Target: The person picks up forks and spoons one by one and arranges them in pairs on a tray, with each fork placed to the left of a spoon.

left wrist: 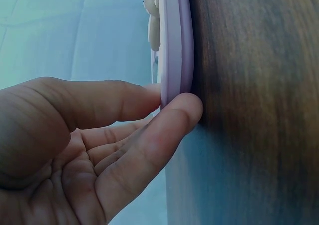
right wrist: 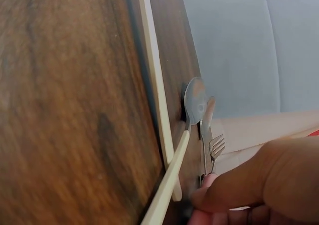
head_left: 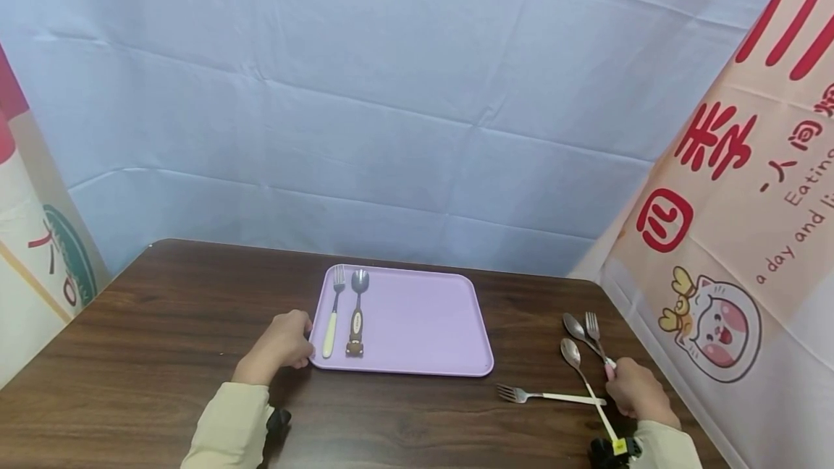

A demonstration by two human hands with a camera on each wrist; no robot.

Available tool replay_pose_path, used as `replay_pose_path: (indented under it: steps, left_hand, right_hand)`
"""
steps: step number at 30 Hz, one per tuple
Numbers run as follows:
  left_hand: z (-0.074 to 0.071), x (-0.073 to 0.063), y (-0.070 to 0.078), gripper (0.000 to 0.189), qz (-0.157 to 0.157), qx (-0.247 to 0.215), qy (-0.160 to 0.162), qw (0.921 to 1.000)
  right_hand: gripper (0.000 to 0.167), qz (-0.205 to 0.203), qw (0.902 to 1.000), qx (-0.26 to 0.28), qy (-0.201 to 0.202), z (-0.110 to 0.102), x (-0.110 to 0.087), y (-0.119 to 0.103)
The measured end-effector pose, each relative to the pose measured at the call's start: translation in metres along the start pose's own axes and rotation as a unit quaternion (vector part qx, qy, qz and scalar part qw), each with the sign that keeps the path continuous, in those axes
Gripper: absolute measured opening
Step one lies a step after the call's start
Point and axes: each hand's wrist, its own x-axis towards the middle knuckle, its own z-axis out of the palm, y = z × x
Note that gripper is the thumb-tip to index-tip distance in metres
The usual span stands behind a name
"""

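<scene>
My left hand (head_left: 283, 342) pinches the lower left corner of a lilac tray (head_left: 417, 324), its thumb and fingertip on either side of the rim in the left wrist view. On the tray's left part lie a cream-handled fork (head_left: 330, 335) and a spoon with a brown bear handle (head_left: 356, 320), side by side. At the table's right, my right hand (head_left: 638, 391) pinches the handle of a pink-handled fork (head_left: 593, 326), tines pointing away. Close beside that fork is another spoon (head_left: 575, 327), its handle end partly hidden.
A cream-handled spoon (head_left: 570, 353) crosses over a cream-handled fork (head_left: 554, 396) on the dark wooden table (head_left: 404, 418), just left of my right hand. Pale blue cloth (head_left: 365, 143) hangs behind the table, and a printed banner (head_left: 736, 237) runs along the right edge.
</scene>
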Motion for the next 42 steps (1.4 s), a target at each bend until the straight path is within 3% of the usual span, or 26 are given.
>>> replay_pose_path:
  steps: [11,25,34,42]
  left_hand:
    - [0.001,0.0,-0.002,0.025,0.005,0.001,0.007,1.0]
    - [0.0,0.0,0.0,0.025,0.001,-0.017,0.002,0.9999]
    - [-0.001,-0.001,0.0,0.028,0.001,-0.014,-0.003,0.9999]
    - [0.001,0.0,-0.002,0.026,0.005,-0.02,0.005,0.9998]
  right_hand:
    - [0.025,0.001,0.9996,0.024,-0.017,-0.013,-0.001,0.0]
    - [0.029,-0.011,0.9998,0.018,-0.005,-0.013,-0.004,-0.005]
    - [0.017,-0.028,0.9994,0.018,0.002,-0.012,-0.003,-0.011]
    - [0.022,-0.042,0.999,0.008,0.012,-0.008,-0.002,-0.021]
